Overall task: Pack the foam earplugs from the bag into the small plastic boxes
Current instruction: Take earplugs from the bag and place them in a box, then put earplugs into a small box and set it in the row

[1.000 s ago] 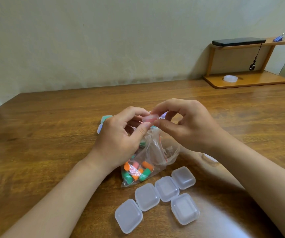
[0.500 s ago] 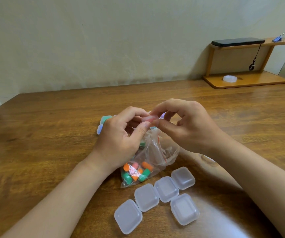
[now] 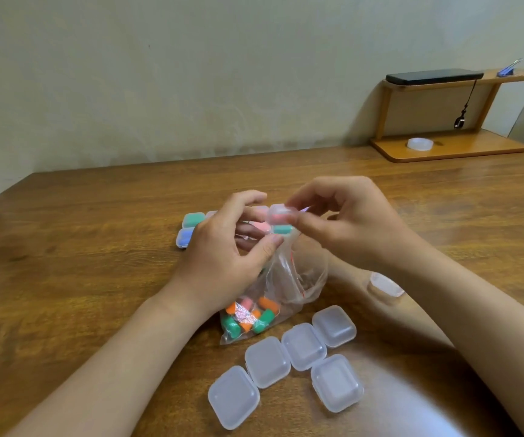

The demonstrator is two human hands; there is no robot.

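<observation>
My right hand [image 3: 349,225] pinches a small clear box [image 3: 281,214] with a pink earplug inside, held above the bag's mouth. Just left of it is my left hand [image 3: 219,257], fingers loosely curled and off the box, thumb beside the bag's top edge. The clear zip bag [image 3: 289,279] lies below my hands, with orange, green and pink earplugs [image 3: 249,316] in its bottom. Several empty closed boxes [image 3: 303,346] sit in front of the bag. Filled boxes, green [image 3: 193,219] and blue [image 3: 184,238], lie behind my left hand, partly hidden.
One more clear box [image 3: 385,287] lies beside my right forearm. A wooden shelf [image 3: 443,149] stands at the table's back right, carrying a tape roll [image 3: 420,144] and a dark phone [image 3: 434,76]. The wall runs along the table's far edge.
Both hands gripped the pink-filled box before. Now my left hand's fingers have come off it, and my right hand alone holds it.
</observation>
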